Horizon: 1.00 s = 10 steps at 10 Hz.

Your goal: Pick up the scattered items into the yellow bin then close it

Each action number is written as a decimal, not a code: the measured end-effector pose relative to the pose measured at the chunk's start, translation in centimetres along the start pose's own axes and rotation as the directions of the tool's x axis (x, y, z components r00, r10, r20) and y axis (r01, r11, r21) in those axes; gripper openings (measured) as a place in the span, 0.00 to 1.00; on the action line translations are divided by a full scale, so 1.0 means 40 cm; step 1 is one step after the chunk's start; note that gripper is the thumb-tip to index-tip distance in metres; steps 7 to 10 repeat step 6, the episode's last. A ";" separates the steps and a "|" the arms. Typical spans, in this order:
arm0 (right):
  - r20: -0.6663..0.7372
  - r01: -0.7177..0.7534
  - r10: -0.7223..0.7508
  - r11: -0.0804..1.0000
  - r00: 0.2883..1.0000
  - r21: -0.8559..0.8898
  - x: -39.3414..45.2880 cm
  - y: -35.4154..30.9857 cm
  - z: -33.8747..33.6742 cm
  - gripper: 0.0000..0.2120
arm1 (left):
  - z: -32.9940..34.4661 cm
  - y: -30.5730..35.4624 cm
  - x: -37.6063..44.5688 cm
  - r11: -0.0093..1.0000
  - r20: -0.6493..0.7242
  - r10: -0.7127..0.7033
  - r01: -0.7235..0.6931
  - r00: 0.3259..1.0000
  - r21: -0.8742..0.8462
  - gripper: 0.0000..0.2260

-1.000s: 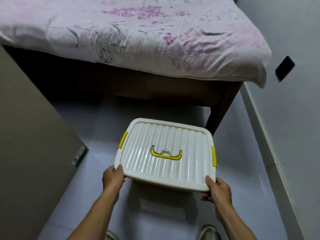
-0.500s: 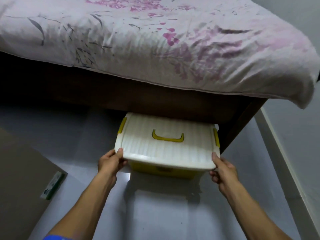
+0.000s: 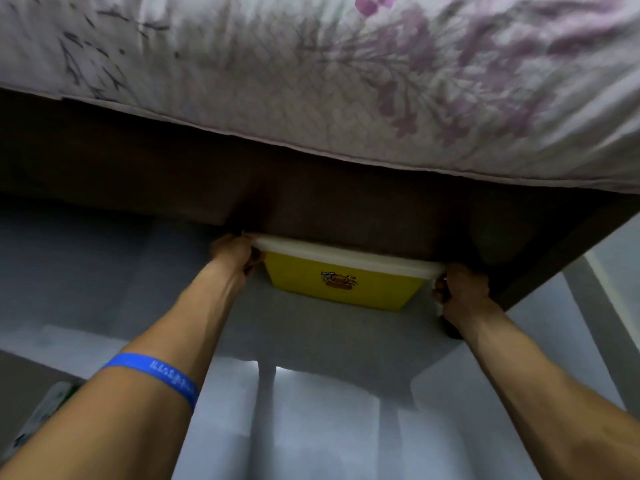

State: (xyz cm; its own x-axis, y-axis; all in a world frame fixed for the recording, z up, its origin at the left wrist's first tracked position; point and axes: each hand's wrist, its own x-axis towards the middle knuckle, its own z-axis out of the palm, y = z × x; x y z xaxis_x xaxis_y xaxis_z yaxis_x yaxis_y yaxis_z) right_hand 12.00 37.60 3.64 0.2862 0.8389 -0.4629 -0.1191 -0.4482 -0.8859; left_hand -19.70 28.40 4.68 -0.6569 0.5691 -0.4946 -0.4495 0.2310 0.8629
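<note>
The left hand (image 3: 232,253) is curled round the left corner of the white lid (image 3: 349,255), fingers tucked under the rim and thumb on top. The right hand (image 3: 462,285) does the same at the right corner, fingers bent tight round the edge. Both hands are clamped on the box, one at each end, with both arms stretched out straight in front of the person. A blue band (image 3: 152,377) sits on the left arm.

Between the two hands is the yellow bin (image 3: 341,284). Its front wall shows, with a little cartoon picture in the middle. The lid lies flat across its top, so the bin looks shut. I cannot see the yellow clips from here, so I cannot tell if they are snapped down.

The bin sits on the grey floor (image 3: 311,344), low down, right at the edge of the bed. Most of it is under the dark wooden bed frame (image 3: 346,188); only the front sticks out. Above the frame hangs the pink flowery bed sheet (image 3: 346,81).

No loose things lie on the bit of floor I can see. So I think the picking up is done and the closing is done too, or close to it. What is left looks small: let go of the bin, and maybe check the clips.
</note>
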 end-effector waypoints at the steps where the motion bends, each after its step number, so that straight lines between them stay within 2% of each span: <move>1: 0.009 0.025 -0.025 1.000 1.000 -0.006 0.020 0.006 0.010 0.11 | 0.010 0.001 0.020 1.000 -0.006 -0.014 0.015 1.000 0.024 0.15; 2: -0.002 0.020 -0.020 1.000 1.000 -0.011 0.040 0.005 0.015 0.12 | 0.013 0.000 0.022 0.999 -0.025 -0.005 0.006 1.000 0.044 0.16; 3: 0.098 0.009 0.001 0.995 0.995 -0.101 0.066 0.010 0.013 0.15 | 0.012 -0.005 0.019 0.998 -0.052 -0.011 0.014 0.999 0.061 0.11; 4: 0.149 0.006 0.010 0.994 0.989 -0.108 0.079 0.000 0.009 0.14 | 0.019 0.003 0.014 0.994 -0.068 -0.009 0.017 0.998 0.110 0.02; 6: 0.195 -0.097 0.086 0.994 0.977 0.052 0.030 0.037 -0.004 0.10 | -0.007 -0.023 -0.050 0.958 -0.053 -0.024 0.038 0.998 0.285 0.11; 10: 0.195 -0.097 0.086 0.994 0.977 0.052 0.030 0.037 -0.004 0.10 | -0.007 -0.023 -0.050 0.958 -0.053 -0.024 0.038 0.998 0.285 0.11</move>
